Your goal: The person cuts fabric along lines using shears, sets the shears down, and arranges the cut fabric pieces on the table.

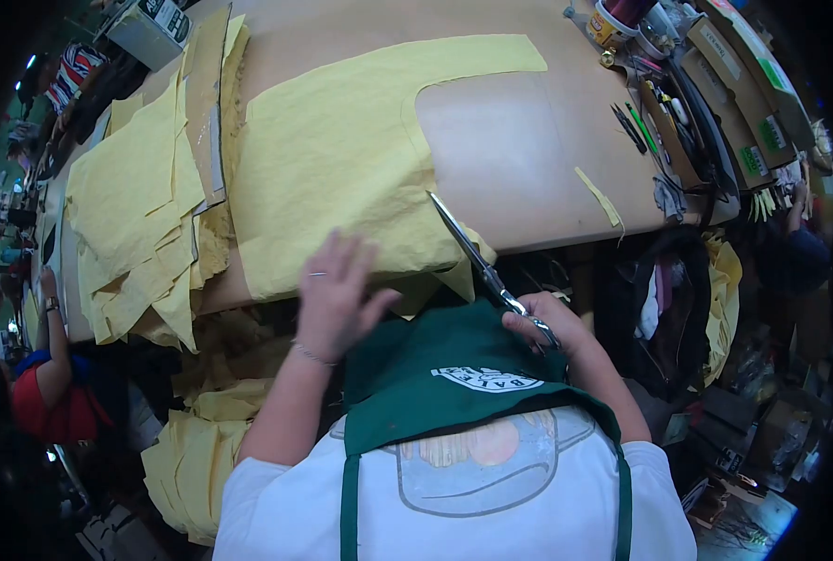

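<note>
A large piece of yellow fabric [332, 140] with a curved cutout lies on the table, its near edge hanging over the front. My left hand [340, 290] is over that near edge, fingers spread, holding nothing; its outline is slightly blurred. In my right hand [552, 323] is a pair of long metal scissors [472, 251], gripped by the handles. Their blades look closed and point up and left, the tip at the fabric's right edge below the cutout. Whether the tip touches the fabric I cannot tell.
Stacked yellow pieces [136, 187] and a cardboard strip [209, 122] lie at left. A narrow yellow scrap [600, 196] is at right, near pens [630, 129] and a box of tools [669, 131]. A dark bag [664, 309] hangs below the table. Another person's arm [53, 327] shows at far left.
</note>
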`<state>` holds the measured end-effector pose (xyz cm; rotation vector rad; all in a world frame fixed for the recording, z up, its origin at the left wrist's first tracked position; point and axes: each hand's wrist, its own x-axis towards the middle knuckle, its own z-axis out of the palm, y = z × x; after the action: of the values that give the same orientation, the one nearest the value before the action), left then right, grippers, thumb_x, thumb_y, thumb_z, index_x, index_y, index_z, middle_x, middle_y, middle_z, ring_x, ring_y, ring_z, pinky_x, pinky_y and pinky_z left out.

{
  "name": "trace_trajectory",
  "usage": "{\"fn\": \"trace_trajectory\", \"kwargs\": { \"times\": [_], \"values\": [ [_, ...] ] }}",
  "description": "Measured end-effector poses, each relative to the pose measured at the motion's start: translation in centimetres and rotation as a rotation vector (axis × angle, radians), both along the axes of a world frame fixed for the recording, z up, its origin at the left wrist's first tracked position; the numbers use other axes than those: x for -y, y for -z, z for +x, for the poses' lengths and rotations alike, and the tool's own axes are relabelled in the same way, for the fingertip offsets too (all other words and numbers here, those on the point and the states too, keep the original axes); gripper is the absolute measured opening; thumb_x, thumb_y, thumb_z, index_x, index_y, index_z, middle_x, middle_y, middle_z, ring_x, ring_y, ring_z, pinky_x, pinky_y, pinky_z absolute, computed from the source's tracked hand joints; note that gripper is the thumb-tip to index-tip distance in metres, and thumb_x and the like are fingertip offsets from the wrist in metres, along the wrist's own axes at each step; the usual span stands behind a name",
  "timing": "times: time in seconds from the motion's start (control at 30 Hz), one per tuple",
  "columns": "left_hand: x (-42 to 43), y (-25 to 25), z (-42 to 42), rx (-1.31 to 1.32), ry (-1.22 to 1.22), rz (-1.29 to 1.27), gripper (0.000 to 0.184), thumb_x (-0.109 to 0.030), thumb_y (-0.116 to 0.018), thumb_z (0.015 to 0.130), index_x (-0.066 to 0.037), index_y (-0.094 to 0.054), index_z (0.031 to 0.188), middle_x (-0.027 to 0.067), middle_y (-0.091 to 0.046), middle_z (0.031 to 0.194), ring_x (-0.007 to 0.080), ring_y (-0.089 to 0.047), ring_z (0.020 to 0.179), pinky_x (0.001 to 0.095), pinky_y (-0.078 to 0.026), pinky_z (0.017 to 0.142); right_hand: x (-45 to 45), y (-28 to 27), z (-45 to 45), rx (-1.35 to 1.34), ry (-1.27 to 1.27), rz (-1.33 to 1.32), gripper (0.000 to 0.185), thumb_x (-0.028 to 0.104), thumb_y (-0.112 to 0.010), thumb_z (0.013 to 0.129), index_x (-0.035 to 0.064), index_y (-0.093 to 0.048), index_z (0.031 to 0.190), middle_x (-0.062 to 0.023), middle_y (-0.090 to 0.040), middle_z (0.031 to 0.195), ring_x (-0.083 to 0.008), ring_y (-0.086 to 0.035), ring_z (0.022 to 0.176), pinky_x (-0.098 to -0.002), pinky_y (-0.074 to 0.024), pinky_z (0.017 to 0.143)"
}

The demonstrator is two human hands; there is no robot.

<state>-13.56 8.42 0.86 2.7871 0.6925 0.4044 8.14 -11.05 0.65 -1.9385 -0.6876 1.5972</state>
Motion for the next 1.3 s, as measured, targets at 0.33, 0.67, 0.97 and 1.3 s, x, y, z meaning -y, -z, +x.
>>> {"fn": "trace_trajectory", "kwargs": {
  "times": [0.33, 0.67, 0.97, 1.3],
  "values": [
    [0.0, 3.0, 5.2, -0.422, 0.233, 0.183, 0.064, -0.022, -0.052, 0.077, -0.02, -0.023, 0.134, 0.0052, -0.012, 0.142, 0.0305, -0.007, 0.131, 0.0643, -0.022, 0.091, 1.5, -0.3, -0.5, -0.034, 0.043, -0.04, 0.04, 0.043, -0.064, 0.073, 0.0058, -0.052, 0.066, 0.0007, -0.047, 0.05, -0.0074, -0.046, 0.042, -0.0216, -0.0379, 0.04],
    [2.8, 1.8, 6.8, -0.37, 0.244, 0.034, 0.055, -0.018, -0.046, 0.082, -0.032, -0.027, 0.131, 0.0068, -0.018, 0.14, 0.0354, -0.012, 0.129, 0.0673, -0.023, 0.088, 4.4, -0.4, 0.5, -0.098, 0.079, -0.017, 0.045, 0.049, -0.064, 0.071, 0.0063, -0.05, 0.067, 0.0003, -0.047, 0.052, -0.0084, -0.047, 0.042, -0.0222, -0.0383, 0.041],
    [4.6, 1.3, 6.9, -0.324, 0.232, -0.02, 0.053, -0.019, -0.047, 0.082, -0.031, -0.029, 0.131, 0.0076, -0.02, 0.139, 0.0383, -0.015, 0.127, 0.0682, -0.024, 0.086, 5.2, 1.6, 1.4, -0.305, 0.055, 0.128, 0.054, 0.058, -0.059, 0.069, 0.0062, -0.046, 0.07, -0.0005, -0.048, 0.054, -0.0101, -0.048, 0.046, -0.0225, -0.0388, 0.043],
    [5.1, 0.4, 7.1, -0.271, 0.231, -0.218, 0.051, -0.019, -0.047, 0.084, -0.028, -0.03, 0.131, 0.0105, -0.02, 0.138, 0.0412, -0.016, 0.126, 0.0687, -0.023, 0.086, 4.5, 2.3, 2.6, -0.434, 0.026, 0.234, 0.062, 0.068, -0.05, 0.069, 0.0061, -0.045, 0.07, -0.0016, -0.049, 0.057, -0.0108, -0.049, 0.048, -0.0227, -0.0421, 0.046]
  ]
}}
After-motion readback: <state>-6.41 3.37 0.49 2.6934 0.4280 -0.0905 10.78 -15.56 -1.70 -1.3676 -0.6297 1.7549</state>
